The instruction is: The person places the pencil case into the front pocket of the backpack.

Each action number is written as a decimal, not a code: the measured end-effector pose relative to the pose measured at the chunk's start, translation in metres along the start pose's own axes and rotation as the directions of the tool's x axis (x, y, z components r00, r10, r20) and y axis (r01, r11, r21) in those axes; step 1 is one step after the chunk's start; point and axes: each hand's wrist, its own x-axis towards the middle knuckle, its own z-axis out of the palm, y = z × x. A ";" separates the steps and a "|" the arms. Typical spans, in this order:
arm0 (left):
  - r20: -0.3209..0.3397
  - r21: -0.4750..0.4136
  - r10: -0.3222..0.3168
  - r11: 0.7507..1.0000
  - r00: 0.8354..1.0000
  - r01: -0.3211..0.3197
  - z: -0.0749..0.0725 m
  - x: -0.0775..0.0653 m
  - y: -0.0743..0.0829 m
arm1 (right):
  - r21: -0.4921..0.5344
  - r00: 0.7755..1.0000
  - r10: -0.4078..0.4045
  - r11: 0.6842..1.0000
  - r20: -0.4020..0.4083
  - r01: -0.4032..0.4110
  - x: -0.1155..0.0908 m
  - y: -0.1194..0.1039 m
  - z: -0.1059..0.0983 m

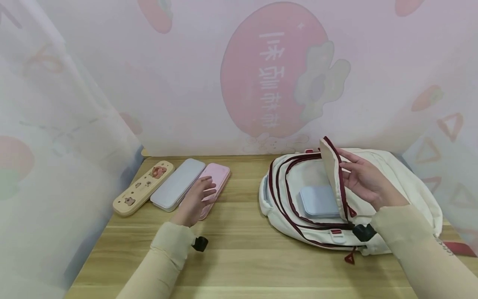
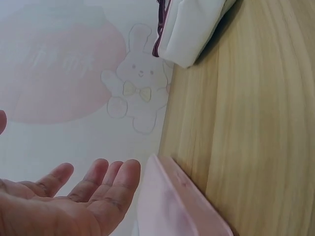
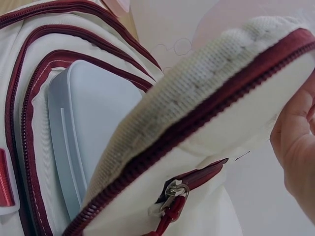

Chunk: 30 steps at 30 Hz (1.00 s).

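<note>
My left hand (image 1: 196, 198) is over the pink case (image 1: 220, 176), fingers spread and nothing in its grasp. From the left wrist view, the palm and fingertips are beside the pink case (image 2: 170, 206), apart from it. On the right, my right hand (image 1: 364, 180) holds up the front pocket flap (image 1: 333, 178) of a white backpack (image 1: 392, 166) with dark red zippers. A light blue case (image 1: 319, 201) lies inside the opened pocket. In the right wrist view the flap (image 3: 197, 93) partly covers the blue case (image 3: 101, 105), and the fingers (image 3: 295, 118) are at the flap's far edge.
Left of the pink case lie a pale grey-blue case (image 1: 179, 182) and a cream case (image 1: 143, 187) with animal pictures. All rest on a wooden table (image 1: 239, 257). A printed curtain (image 1: 186, 104) stands behind it. A red strap (image 1: 461, 249) extends from the backpack at the right.
</note>
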 end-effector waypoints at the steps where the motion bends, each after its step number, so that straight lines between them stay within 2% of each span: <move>1: -0.009 0.002 -0.006 1.000 1.000 0.006 -0.004 -0.002 0.000 | 0.000 1.000 0.001 1.000 0.000 -0.001 0.000 0.000 0.000; 9: -0.089 -0.023 -0.033 0.999 0.995 0.032 -0.028 -0.014 -0.004 | 0.012 1.000 0.007 1.000 0.001 -0.007 0.000 -0.001 0.000; 18: -0.171 -0.025 -0.082 0.997 0.982 0.079 -0.052 -0.029 -0.012 | 0.008 1.000 -0.009 1.000 0.000 0.009 -0.001 -0.001 -0.002; 25: -0.196 -0.059 -0.139 0.990 0.971 0.130 -0.060 -0.040 -0.024 | 0.000 1.000 0.001 1.000 -0.018 -0.001 -0.001 -0.003 -0.002; 30: -0.218 -0.089 -0.152 0.987 0.964 0.135 -0.061 -0.042 -0.031 | 0.011 1.000 -0.004 1.000 0.002 0.004 -0.002 -0.003 -0.003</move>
